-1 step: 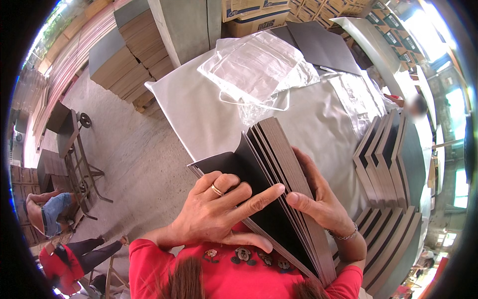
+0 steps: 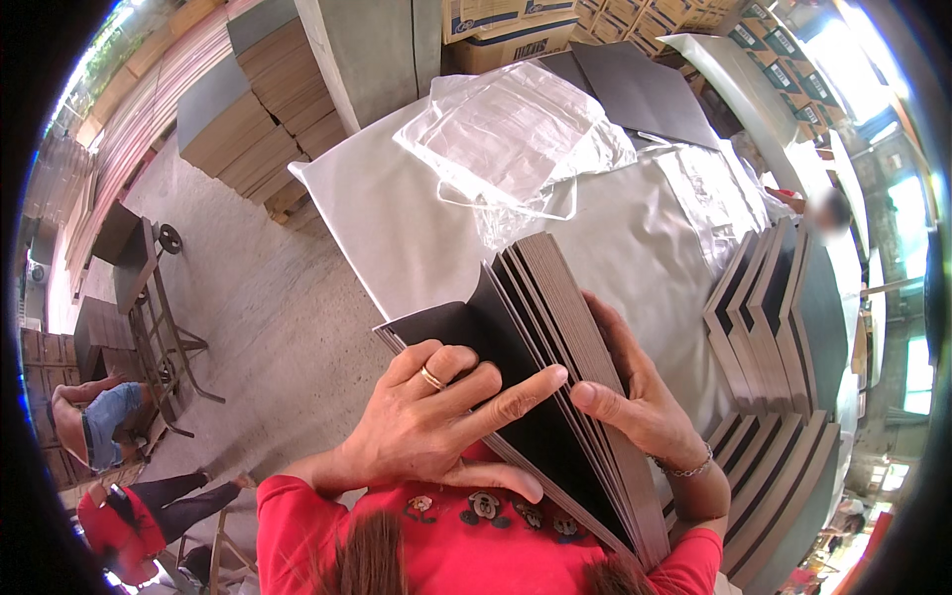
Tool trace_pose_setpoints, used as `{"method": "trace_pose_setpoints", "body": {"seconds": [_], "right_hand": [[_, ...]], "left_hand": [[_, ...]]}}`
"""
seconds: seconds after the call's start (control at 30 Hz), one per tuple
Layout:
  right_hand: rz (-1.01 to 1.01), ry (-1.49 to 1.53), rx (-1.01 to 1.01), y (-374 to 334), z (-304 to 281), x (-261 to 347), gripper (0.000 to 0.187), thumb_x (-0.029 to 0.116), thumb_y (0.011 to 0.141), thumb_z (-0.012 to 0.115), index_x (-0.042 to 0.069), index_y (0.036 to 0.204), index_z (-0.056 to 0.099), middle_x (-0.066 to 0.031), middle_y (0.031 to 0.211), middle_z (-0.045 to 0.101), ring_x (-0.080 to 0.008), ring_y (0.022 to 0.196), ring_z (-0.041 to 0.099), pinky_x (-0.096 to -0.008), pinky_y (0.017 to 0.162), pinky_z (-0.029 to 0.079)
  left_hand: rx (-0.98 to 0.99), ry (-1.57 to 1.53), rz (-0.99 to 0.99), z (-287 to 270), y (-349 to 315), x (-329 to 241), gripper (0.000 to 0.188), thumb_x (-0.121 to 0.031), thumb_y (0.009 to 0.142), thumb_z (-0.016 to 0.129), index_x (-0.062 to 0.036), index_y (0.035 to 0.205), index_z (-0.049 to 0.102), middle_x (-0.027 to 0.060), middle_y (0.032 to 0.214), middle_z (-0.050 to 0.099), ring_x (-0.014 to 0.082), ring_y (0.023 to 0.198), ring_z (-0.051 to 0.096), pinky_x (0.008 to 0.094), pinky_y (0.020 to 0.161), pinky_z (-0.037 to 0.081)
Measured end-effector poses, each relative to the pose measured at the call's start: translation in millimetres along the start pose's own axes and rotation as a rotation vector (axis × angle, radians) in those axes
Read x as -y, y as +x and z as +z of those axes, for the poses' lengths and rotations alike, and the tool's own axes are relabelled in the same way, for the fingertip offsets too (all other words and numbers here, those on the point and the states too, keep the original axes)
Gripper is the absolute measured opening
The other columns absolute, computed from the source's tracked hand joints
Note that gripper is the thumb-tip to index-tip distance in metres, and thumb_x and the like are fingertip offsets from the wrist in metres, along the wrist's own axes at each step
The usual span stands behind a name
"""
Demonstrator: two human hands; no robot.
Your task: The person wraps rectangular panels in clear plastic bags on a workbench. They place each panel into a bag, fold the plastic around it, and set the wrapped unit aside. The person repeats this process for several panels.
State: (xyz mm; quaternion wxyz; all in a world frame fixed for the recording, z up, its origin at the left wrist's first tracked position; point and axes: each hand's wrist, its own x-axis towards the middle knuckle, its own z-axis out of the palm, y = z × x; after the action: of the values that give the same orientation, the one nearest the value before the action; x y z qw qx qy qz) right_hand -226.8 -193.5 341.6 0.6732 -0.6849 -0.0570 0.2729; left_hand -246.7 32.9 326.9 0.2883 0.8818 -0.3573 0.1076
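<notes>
A thick stack of black cardboard sheets (image 2: pixel 595 397) with grey-brown edges stands tilted against my front, with its leaves fanned apart on the left. My right hand (image 2: pixel 640 397) is closed around the stack's right side, its thumb across the near edges and its fingers behind. Over the gap between the leaves lies my left hand (image 2: pixel 456 407), wearing a ring. Its index finger is stretched out to the sheet edges and its thumb points apart below. The other fingers of that hand are bent, and their tips are hidden. A black leaf (image 2: pixel 436 327) leans out to the left behind it.
Clear plastic bags (image 2: pixel 516 139) lie on the pale-covered table (image 2: pixel 367 198), with dark boards (image 2: pixel 645 94) behind. Folded board stacks (image 2: pixel 773 317) stand to the right. Left are board piles (image 2: pixel 248 149), a trolley (image 2: pixel 164 307) and two people. Cartons (image 2: pixel 511 45) fill the back.
</notes>
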Motion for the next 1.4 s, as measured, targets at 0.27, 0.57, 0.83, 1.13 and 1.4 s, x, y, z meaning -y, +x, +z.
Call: {"method": "trace_pose_setpoints", "body": {"seconds": [0.27, 0.57, 0.83, 1.13, 1.4], "right_hand": [[0.008, 0.029, 0.019, -1.8, 0.4, 1.1, 0.082, 0.030, 0.086, 0.068, 0.002, 0.145, 0.018, -0.0186, 0.134, 0.040, -0.0231, 0.127, 0.038, -0.0361, 0.105, 0.031], [0.000, 0.029, 0.053, 0.5, -1.0, 3.5, 0.076, 0.031, 0.091, 0.061, 0.003, 0.146, 0.016, -0.0188, 0.135, 0.039, -0.0225, 0.127, 0.038, -0.0364, 0.104, 0.032], [0.009, 0.030, 0.067, 1.9, -3.0, 2.2, 0.075, 0.031, 0.092, 0.059, 0.005, 0.147, 0.014, -0.0209, 0.137, 0.035, -0.0252, 0.129, 0.037, -0.0373, 0.105, 0.033], [0.008, 0.036, 0.051, 2.2, -2.4, 1.9, 0.078, 0.034, 0.090, 0.061, 0.005, 0.147, 0.015, -0.0201, 0.138, 0.035, -0.0247, 0.129, 0.036, -0.0376, 0.106, 0.030], [0.000, -0.033, 0.055, 1.5, -2.7, 3.2, 0.075, 0.034, 0.092, 0.059, 0.005, 0.146, 0.017, -0.0177, 0.136, 0.038, -0.0220, 0.129, 0.036, -0.0359, 0.104, 0.032]], "left_hand": [[0.007, -0.006, -0.017, -2.7, -2.9, -3.4, 0.077, -0.067, 0.064, 0.065, -0.0140, 0.119, 0.062, -0.0009, 0.086, 0.046, 0.0156, 0.081, 0.046, 0.0296, 0.077, 0.039], [-0.035, -0.034, 0.116, 3.3, 14.0, 4.7, 0.067, -0.066, 0.069, 0.061, -0.0102, 0.106, 0.063, -0.0011, 0.079, 0.046, 0.0156, 0.078, 0.049, 0.0309, 0.077, 0.041], [-0.025, 0.013, 0.114, 3.7, 11.2, 6.4, 0.087, -0.068, 0.064, 0.059, -0.0068, 0.126, 0.058, -0.0001, 0.074, 0.035, 0.0148, 0.072, 0.042, 0.0264, 0.065, 0.038], [-0.036, -0.066, 0.054, -1.5, 4.9, 6.8, 0.078, -0.068, 0.065, 0.062, -0.0099, 0.118, 0.064, 0.0005, 0.077, 0.040, 0.0148, 0.074, 0.044, 0.0295, 0.069, 0.041], [-0.107, 0.071, 0.065, 6.1, 2.7, 2.6, 0.080, -0.077, 0.066, 0.053, -0.0157, 0.117, 0.062, -0.0016, 0.081, 0.046, 0.0146, 0.082, 0.048, 0.0368, 0.090, 0.033]]}}
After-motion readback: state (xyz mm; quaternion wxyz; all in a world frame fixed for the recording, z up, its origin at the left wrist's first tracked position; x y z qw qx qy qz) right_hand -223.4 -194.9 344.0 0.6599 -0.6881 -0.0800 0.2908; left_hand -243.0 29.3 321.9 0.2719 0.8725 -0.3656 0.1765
